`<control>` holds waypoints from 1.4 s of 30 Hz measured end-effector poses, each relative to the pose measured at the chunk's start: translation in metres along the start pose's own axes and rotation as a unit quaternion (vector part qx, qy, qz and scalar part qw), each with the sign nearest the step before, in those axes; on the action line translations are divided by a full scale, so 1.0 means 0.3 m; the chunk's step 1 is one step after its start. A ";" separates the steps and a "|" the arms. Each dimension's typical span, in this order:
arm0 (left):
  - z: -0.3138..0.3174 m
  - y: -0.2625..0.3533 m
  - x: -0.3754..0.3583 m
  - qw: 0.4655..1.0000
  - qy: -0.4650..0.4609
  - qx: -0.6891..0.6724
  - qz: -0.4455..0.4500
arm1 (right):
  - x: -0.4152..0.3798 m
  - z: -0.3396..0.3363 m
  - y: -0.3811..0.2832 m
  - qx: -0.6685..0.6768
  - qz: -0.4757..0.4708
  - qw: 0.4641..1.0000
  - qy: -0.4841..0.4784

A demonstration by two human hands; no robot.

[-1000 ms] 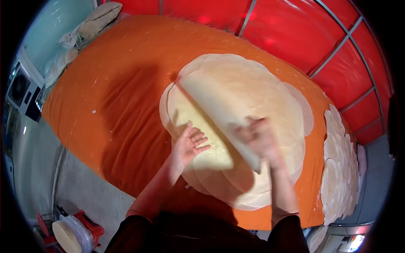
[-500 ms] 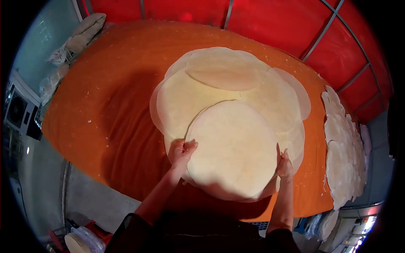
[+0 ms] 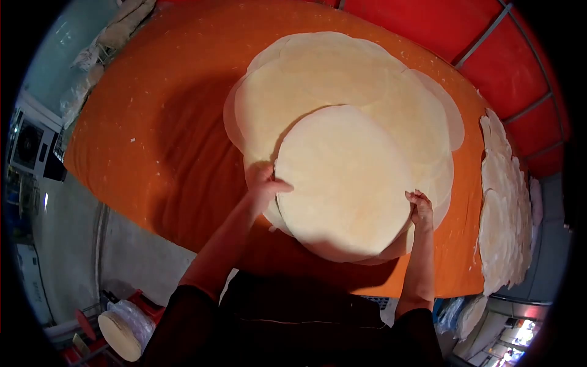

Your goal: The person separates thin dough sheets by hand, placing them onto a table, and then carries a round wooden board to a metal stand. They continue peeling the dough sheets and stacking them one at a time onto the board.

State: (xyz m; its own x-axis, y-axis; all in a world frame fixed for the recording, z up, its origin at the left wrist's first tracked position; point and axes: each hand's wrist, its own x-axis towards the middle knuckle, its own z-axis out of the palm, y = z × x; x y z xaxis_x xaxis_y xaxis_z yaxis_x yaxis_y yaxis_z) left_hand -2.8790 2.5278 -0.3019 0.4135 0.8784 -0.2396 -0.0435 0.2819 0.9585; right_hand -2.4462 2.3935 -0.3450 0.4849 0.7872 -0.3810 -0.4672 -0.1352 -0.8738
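Note:
My left hand [image 3: 266, 186] grips the left edge of a stack of thin, round, pale flatbread sheets [image 3: 345, 183], its thumb lying on top. On the opposite edge, my right hand [image 3: 420, 207] is closed with the fingers curled at the rim. The stack sits in front of my body, and a dark shadow falls across its near edge. Behind and beneath it, more overlapping flatbread sheets [image 3: 330, 67] are fanned out in a wide layered ring.
An orange cloth [image 3: 122, 165] covers the large table. Along its right edge lies a long pile of flatbread sheets [image 3: 502, 214]. Red panels [image 3: 403, 24] with metal bars rise behind. At the lower left, a round pale stack [image 3: 119, 336] stands beside clear plastic.
My view has tilted down, so the table sits higher in the picture. The folded-over flap on the far sheets now lies flat. Both hands stay at the stack's edges.

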 end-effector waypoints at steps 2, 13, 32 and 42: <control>-0.023 0.006 0.035 0.976 -0.044 -0.212 -0.026 | -0.168 0.231 -0.126 0.066 0.119 0.990 0.039; 0.019 0.056 0.093 0.982 -0.052 -0.134 -0.120 | -0.295 0.157 -0.072 0.182 0.069 0.981 -0.002; 0.130 -0.012 0.072 0.995 -0.066 -0.064 0.029 | -0.275 -0.038 0.061 0.087 -0.068 0.986 0.125; 0.041 -0.058 0.098 0.996 -0.077 0.035 -0.036 | -0.383 -0.103 0.018 0.031 0.052 0.998 0.021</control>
State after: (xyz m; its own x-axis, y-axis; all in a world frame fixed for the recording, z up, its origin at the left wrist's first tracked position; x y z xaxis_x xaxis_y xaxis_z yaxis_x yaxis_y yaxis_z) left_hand -2.8549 2.5439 -0.3238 0.5482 0.7858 -0.2864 0.0519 0.3099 0.9494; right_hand -2.4818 2.2837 -0.3153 0.4608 0.7454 -0.4817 -0.5608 -0.1761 -0.8090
